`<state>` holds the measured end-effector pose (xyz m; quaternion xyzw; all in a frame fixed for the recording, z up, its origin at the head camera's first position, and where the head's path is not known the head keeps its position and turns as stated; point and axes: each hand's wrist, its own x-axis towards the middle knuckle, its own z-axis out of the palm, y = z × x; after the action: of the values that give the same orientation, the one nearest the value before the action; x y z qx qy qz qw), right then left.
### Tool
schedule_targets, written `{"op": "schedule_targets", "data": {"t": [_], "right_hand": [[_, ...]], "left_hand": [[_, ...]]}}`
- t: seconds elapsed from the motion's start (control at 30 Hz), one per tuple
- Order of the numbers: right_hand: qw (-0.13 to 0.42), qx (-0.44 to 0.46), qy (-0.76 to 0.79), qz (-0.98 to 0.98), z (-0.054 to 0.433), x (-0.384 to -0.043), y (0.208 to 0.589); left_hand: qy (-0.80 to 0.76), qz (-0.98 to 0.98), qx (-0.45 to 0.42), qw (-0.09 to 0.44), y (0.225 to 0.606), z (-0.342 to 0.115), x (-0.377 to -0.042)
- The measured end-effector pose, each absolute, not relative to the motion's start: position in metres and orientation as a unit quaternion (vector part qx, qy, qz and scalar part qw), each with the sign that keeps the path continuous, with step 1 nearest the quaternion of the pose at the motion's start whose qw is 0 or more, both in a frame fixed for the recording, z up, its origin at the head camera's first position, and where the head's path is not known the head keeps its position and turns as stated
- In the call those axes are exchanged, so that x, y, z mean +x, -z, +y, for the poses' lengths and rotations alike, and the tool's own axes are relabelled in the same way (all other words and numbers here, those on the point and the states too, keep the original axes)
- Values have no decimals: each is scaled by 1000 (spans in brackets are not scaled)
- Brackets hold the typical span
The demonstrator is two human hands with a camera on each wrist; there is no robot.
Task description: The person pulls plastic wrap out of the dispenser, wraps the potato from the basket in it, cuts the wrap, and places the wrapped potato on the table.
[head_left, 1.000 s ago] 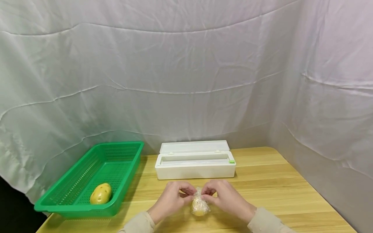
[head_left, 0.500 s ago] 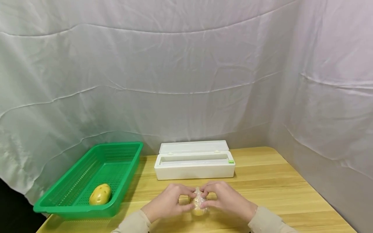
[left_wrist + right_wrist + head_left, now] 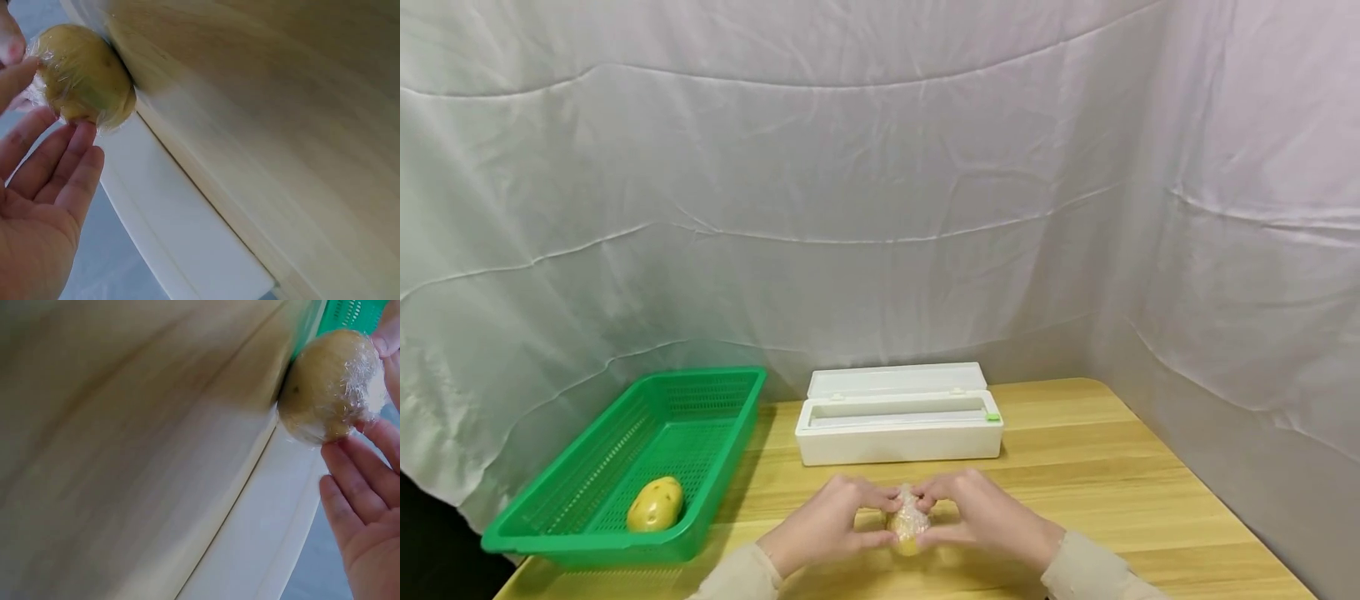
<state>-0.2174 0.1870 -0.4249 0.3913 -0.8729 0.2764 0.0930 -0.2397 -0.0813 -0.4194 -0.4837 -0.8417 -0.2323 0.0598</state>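
A potato [image 3: 907,527] wrapped in clear cling film sits low over the wooden table near its front. In the head view, my left hand [image 3: 829,523] holds it from the left, thumb in front and fingers at the gathered film on top. From the right, my right hand [image 3: 988,518] grips it in the same way. The left wrist view shows the potato's [image 3: 87,75] skin through the film, with fingertips at its side. Crumpled film [image 3: 359,381] bunches near the right fingers in the right wrist view.
Behind the hands stands a white cling film dispenser [image 3: 898,447], lid [image 3: 897,380] up, with a green slider [image 3: 993,417] on its right. To the left, a green basket [image 3: 591,546] contains an unwrapped potato [image 3: 655,504]. Pale curtains [image 3: 880,292] hang behind the table.
Both hands have gone from pinching the film's gathered top to spreading thumb and fingers around the wrapped potato, thumbs now lower on its front. The dispenser and basket stay in place.
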Motion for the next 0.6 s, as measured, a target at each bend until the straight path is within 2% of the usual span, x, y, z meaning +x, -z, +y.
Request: {"op": "schedule_targets", "data": {"t": [0.1,0.33,0.4,0.6], "right_hand": [[74,393,-261,-879,189,-214,425],[78,396,-256,-878,189,-215,428],[55,384,-283,-877,189,-216,428],[-24,351,-382,-855,193,-220,424]], "left_hand": [[229,-842,-487,49,422,-86,-239],[241,-851,-464,48,426,-86,-234],[266,-852,-450,30,425,-85,-235],[372,-832,-406,-66,421,-90,-240]]}}
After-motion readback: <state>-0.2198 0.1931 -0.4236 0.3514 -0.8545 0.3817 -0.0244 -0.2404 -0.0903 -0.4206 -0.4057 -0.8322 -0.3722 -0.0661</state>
